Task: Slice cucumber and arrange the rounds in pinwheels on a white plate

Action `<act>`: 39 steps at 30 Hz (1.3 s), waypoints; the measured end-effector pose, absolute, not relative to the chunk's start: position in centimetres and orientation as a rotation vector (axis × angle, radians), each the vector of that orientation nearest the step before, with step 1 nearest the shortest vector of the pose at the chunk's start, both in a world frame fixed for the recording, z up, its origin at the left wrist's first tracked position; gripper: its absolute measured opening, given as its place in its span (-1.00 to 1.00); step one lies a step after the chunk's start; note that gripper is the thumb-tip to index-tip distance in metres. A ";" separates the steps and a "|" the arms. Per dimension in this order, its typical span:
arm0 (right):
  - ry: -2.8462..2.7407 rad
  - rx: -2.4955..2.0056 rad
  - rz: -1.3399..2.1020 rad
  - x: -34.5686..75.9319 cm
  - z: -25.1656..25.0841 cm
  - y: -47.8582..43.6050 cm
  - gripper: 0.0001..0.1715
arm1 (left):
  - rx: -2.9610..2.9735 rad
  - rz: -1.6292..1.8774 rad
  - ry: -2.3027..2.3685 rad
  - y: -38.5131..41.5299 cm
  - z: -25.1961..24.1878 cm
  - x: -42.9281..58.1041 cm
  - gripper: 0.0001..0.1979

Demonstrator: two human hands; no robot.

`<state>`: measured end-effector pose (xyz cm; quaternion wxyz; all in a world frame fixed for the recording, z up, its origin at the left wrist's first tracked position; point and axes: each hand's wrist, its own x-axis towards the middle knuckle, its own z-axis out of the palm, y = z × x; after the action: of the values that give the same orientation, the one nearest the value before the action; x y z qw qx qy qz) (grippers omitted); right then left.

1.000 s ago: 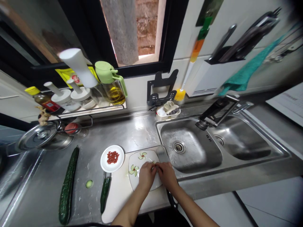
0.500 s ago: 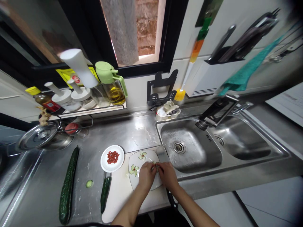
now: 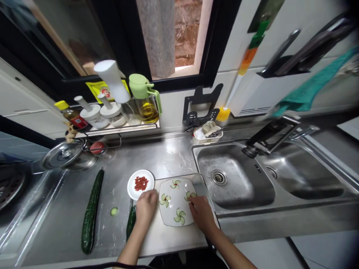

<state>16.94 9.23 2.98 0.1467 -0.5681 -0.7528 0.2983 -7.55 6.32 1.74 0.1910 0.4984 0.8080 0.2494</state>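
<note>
A squarish white plate (image 3: 177, 203) lies on the white cutting board (image 3: 164, 239), bearing several pinwheels of cucumber slices with red bits at some centres. My right hand (image 3: 202, 215) reaches over the plate's right side, its fingertips pinched together at the right-hand cucumber pinwheel (image 3: 190, 195). Whatever lies between those fingertips is too small to make out. Beside the plate's left edge, my left hand (image 3: 146, 209) is curled closed, just below a small round white dish (image 3: 131, 183) of red goji berries (image 3: 141, 183). Its grip is hidden. Left of it lies a cut piece of cucumber (image 3: 130, 222).
A whole cucumber (image 3: 92, 213) and a cucumber slice (image 3: 114, 211) lie on the steel counter at left. A double sink (image 3: 235, 179) with a black faucet (image 3: 256, 144) is at right. Behind stand an oil jug (image 3: 147, 101), seasoning jars (image 3: 112, 114) and a lidded pot (image 3: 63, 155).
My hands, together over the plate's right side before, are apart now. The left has moved left toward the dish; the right stays at the pinwheel. The view has shifted left.
</note>
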 end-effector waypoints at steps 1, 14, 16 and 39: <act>-2.166 -1.626 0.871 16.7 3.0 9.1 -0.67 | 1.354 0.664 2.335 6.3 1.7 -8.7 -0.76; -2.206 -1.615 0.892 15.3 3.8 8.6 -0.69 | 1.244 0.458 2.530 7.6 0.7 -12.9 -0.73; -2.206 -1.611 0.886 15.4 3.7 8.5 -0.70 | 1.256 0.463 2.524 7.8 0.7 -12.9 -0.74; -2.195 -1.597 0.959 15.8 2.6 6.8 -0.70 | 1.426 0.757 1.737 3.2 2.2 -1.0 -0.84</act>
<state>15.83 6.80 2.64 0.1310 -0.5499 -0.7560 0.3301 -1.02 3.16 2.24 0.3757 0.5574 0.6787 0.2958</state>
